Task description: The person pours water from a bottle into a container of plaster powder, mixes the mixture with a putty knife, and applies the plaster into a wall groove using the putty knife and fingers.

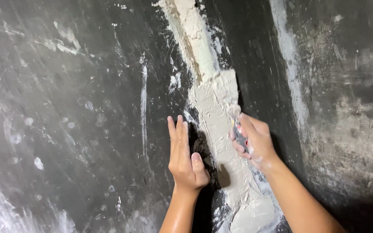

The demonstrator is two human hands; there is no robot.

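A dark, soot-stained wall (74, 108) fills the view, with a vertical strip of whitish plaster filler (214, 116) running down its middle. My right hand (255, 140) grips a small putty knife (238, 129) by its handle, its filler-coated blade pressed against the strip just above my fingers. My left hand (184, 157) lies flat on the dark wall just left of the strip, fingers together and pointing up, holding nothing. Both hands carry white smears.
White scrape marks and splashes (143, 99) dot the wall to the left. A paler streak (288, 64) runs down to the right of the strip, with mottled grey wall (355, 129) beyond it.
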